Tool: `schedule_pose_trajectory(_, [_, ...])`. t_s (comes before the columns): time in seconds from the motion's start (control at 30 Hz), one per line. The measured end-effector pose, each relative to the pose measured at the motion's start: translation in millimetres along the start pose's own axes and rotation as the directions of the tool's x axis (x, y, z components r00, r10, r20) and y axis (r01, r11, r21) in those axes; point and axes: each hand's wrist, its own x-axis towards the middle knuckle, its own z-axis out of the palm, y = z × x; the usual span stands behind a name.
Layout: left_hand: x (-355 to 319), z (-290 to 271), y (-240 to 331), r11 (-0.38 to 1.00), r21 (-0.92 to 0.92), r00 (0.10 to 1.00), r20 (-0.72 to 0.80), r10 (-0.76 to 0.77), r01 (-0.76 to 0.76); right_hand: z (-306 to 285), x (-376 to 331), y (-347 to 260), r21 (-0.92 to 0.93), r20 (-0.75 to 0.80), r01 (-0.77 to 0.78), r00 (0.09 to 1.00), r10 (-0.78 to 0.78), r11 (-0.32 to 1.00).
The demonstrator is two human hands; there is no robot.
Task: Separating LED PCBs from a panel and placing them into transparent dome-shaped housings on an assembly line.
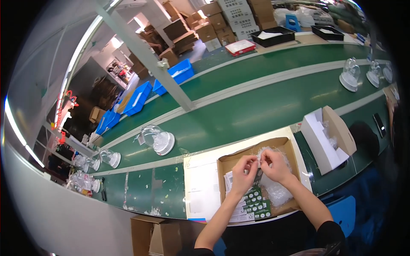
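A long green belt (pixel 256 111) runs across the room, and a flat brown cardboard tray (pixel 239 160) sits at its near edge in front of the person. Over the tray, the left hand (pixel 243 171) and the right hand (pixel 275 165) are close together, both pinching a crinkly clear plastic bag (pixel 275 192) by its top. Small green cards (pixel 256 205) lie in the tray just below the left hand.

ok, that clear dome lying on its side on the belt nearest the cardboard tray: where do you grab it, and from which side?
Probably by the white round base, not the clear dome. It lies tipped over, base facing right toward the tray, dome top pointing left. Come from above and pinch the base rim across its width. The clear shell looks smooth and rounded, so fingers would likely slip there. Both hands are busy in the cardboard tray now.
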Motion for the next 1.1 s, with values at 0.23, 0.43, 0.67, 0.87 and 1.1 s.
schedule_pose_trajectory(0.23, [5.3,2.2,4.1,0.991,0.091,0.995,-0.002,0.099,-0.098,-0.2,4.3,9.3,0.146,-0.124,-0.059,0.989,0.077,0.988])
schedule_pose_trajectory(0.43, [0.2,-0.1,2.2,0.994,0.09,0.99,0.122,-0.071,0.061,4.0,0.7,7.7,0.247,-0.163,0.001,0.986,0.04,0.969])
schedule_pose_trajectory(0.67, [-2.9,-1.8,-2.0,0.987,0.072,0.988,0.048,-0.144,0.141,5.5,2.3,11.0,0.224,-0.116,-0.087,0.987,0.115,0.971])
schedule_pose_trajectory(0.87, [2.3,-1.9,4.1,0.995,0.06,0.996,0.045,-0.078,0.075,-0.5,7.3,7.6,0.174,-0.084,-0.043,0.995,0.059,0.984])
schedule_pose_trajectory(1.1, [1.4,-1.9,-2.1,0.994,0.045,0.994,0.045,-0.104,0.102,5.6,2.4,6.2,0.224,-0.156,-0.038,0.985,0.074,0.974])
